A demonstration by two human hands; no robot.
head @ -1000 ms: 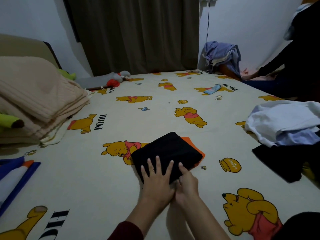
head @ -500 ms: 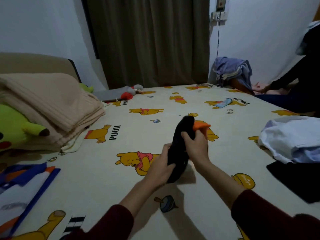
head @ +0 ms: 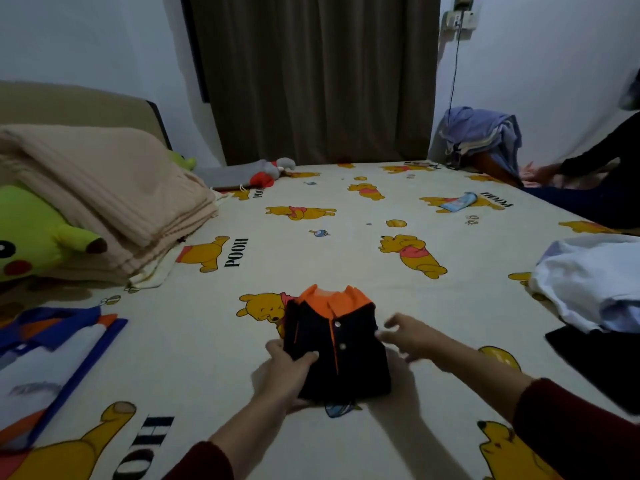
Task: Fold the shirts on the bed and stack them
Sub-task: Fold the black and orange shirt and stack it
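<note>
A folded black shirt with an orange collar and placket point(head: 341, 348) lies collar-up on the bed point(head: 346, 244) just in front of me. My left hand point(head: 289, 370) grips its lower left edge, thumb on top. At the shirt's right side my right hand point(head: 403, 332) hovers with fingers spread, blurred, holding nothing. A folded white, blue and orange shirt point(head: 52, 358) lies flat at the left. A heap of unfolded white and pale blue shirts point(head: 588, 278) sits at the right, over a black garment point(head: 599, 362).
Folded beige blankets point(head: 104, 192) and a green plush toy point(head: 31, 237) fill the left. A grey and red plush point(head: 252, 171) lies by the curtain. Another person's arm point(head: 581, 164) reaches in at far right, near a blue clothes pile point(head: 481, 133).
The black shirt was pressed flat, then lifted on edge by both hands, and now lies turned over with collar and buttons up. My right hand has come off it.
</note>
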